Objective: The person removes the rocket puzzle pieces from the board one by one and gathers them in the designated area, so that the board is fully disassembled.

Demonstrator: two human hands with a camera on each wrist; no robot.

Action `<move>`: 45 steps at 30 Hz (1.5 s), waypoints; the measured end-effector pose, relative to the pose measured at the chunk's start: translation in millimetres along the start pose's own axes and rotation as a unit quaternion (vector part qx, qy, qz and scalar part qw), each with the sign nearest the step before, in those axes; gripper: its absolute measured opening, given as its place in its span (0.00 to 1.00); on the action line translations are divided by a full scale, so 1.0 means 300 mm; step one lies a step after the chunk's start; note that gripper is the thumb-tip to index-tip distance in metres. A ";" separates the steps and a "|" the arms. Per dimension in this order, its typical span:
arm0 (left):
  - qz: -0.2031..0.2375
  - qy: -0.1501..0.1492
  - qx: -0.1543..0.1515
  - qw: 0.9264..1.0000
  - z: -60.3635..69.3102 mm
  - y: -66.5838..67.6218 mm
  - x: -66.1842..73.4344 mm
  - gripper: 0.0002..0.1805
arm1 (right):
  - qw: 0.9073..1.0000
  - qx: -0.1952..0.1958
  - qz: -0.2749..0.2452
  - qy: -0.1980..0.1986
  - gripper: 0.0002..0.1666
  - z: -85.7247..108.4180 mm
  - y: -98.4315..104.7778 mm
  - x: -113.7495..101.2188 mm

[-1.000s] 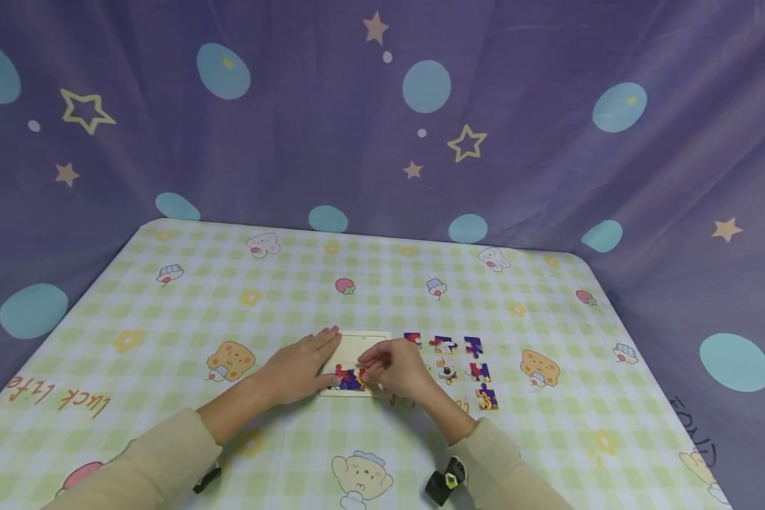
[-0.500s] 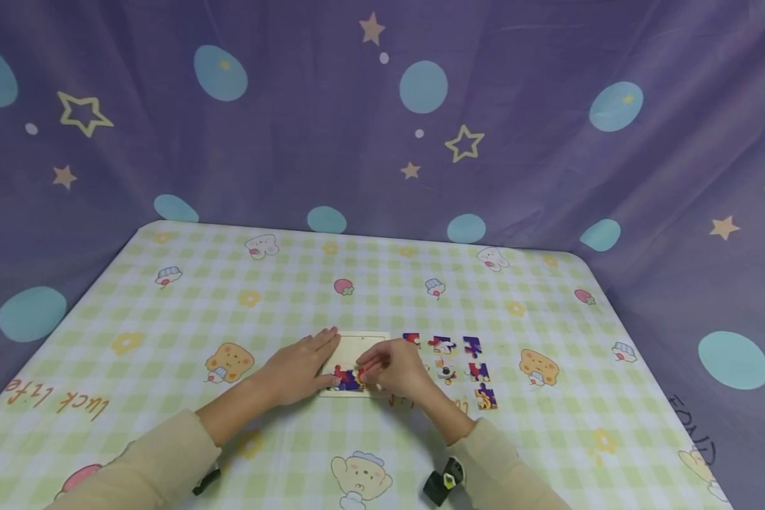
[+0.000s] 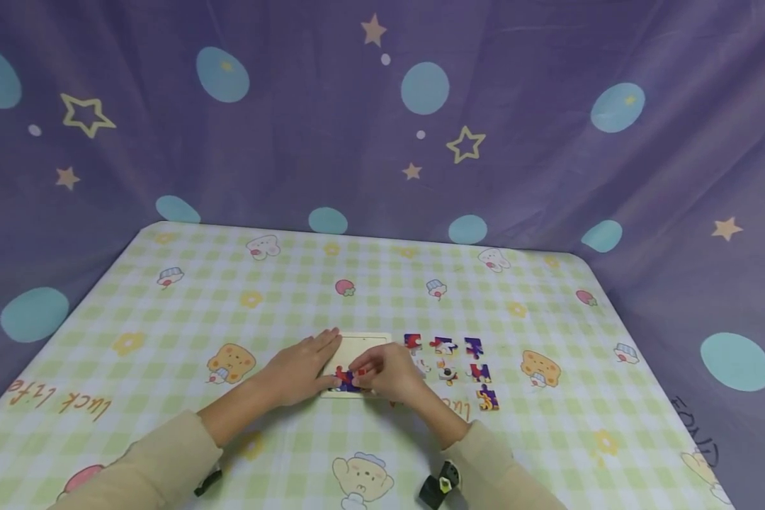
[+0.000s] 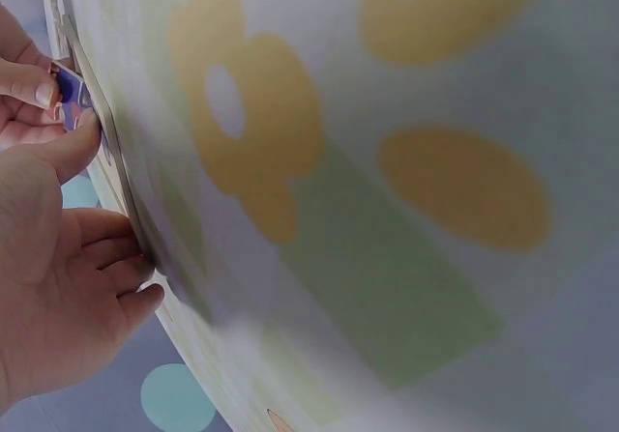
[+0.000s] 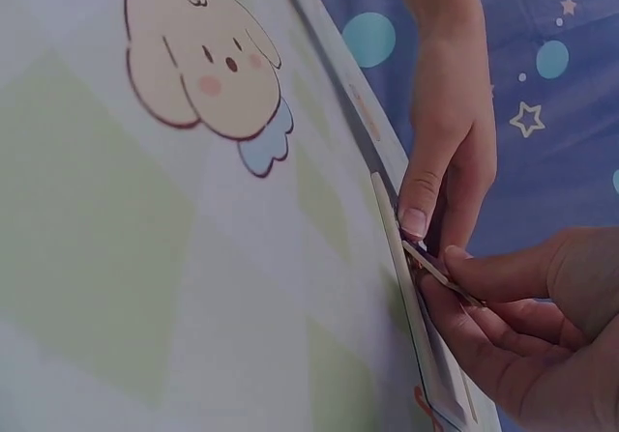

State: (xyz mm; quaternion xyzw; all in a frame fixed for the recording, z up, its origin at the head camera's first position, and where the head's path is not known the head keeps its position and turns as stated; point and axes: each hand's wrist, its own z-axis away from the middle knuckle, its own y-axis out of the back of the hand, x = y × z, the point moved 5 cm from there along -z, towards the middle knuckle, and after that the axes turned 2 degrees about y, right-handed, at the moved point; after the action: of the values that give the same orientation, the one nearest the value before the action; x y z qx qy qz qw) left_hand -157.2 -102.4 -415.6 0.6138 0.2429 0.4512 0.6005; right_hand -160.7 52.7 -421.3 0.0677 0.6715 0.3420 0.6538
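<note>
A shallow puzzle tray point(image 3: 355, 347) of pale wood lies near the middle of the table. Colourful jigsaw pieces point(image 3: 341, 380) sit along its near side. My left hand point(image 3: 296, 372) rests over the tray's left edge, fingers extended, its thumb touching the pieces near the lower left. With thumb and fingertips my right hand point(image 3: 392, 372) pinches a jigsaw piece point(image 5: 427, 261) just above those in the tray. That held piece is tilted in the right wrist view. In the left wrist view, a blue-purple piece point(image 4: 71, 89) shows between the two hands. Fingers hide part of the tray's right side.
Right of the tray, several loose jigsaw pieces point(image 3: 445, 346) lie in rough rows on the checked tablecloth point(image 3: 280, 446). One loose piece point(image 3: 487, 398) sits nearest the front. A purple curtain point(image 3: 331, 142) hangs behind the table.
My right hand has shifted slightly left over the tray, and a red part of the piece now shows at its fingertips. More of a white loose piece is uncovered. The left hand stays put.
</note>
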 end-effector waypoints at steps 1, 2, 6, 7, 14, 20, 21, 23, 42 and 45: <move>0.000 0.000 0.000 1.000 -0.001 -0.002 0.000 0.40 | 1.000 0.000 -0.002 -0.002 0.08 0.001 0.001 0.000; -0.002 0.000 0.001 1.000 -0.001 -0.003 0.000 0.41 | 1.000 0.000 -0.003 -0.002 0.08 0.002 0.003 0.000; -0.008 -0.005 0.008 1.000 -0.002 -0.005 -0.001 0.41 | 1.000 0.003 -0.005 -0.002 0.08 0.009 0.014 -0.001; -0.010 -0.006 0.010 1.000 -0.002 -0.004 -0.001 0.41 | 1.000 0.003 -0.005 -0.003 0.08 0.011 0.018 -0.001; -0.013 -0.004 0.013 1.000 -0.002 0.004 -0.003 0.41 | 1.000 0.013 -0.006 -0.009 0.07 0.032 0.052 0.015; -0.014 -0.005 0.010 1.000 -0.004 0.002 -0.002 0.41 | 1.000 0.027 -0.004 -0.008 0.05 0.066 0.086 0.050; -0.014 -0.005 0.009 1.000 -0.004 0.003 -0.002 0.41 | 1.000 0.030 -0.004 -0.008 0.05 0.073 0.094 0.057; -0.017 -0.007 0.007 1.000 -0.004 0.004 -0.001 0.41 | 0.999 0.037 -0.007 -0.012 0.05 0.086 0.111 0.071; -0.004 -0.001 0.001 1.000 0.003 -0.003 0.000 0.41 | 0.993 0.095 0.020 -0.066 0.07 0.227 0.278 0.210; -0.006 -0.003 0.004 1.000 0.004 -0.006 0.000 0.42 | 0.992 0.092 0.037 -0.072 0.06 0.249 0.302 0.228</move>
State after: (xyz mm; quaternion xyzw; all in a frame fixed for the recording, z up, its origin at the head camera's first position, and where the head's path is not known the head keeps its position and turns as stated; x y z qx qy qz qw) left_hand -155.8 -102.9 -417.1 0.6162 0.2465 0.4449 0.6014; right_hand -133.1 185.6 -421.9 0.1766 0.6485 0.2970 0.6782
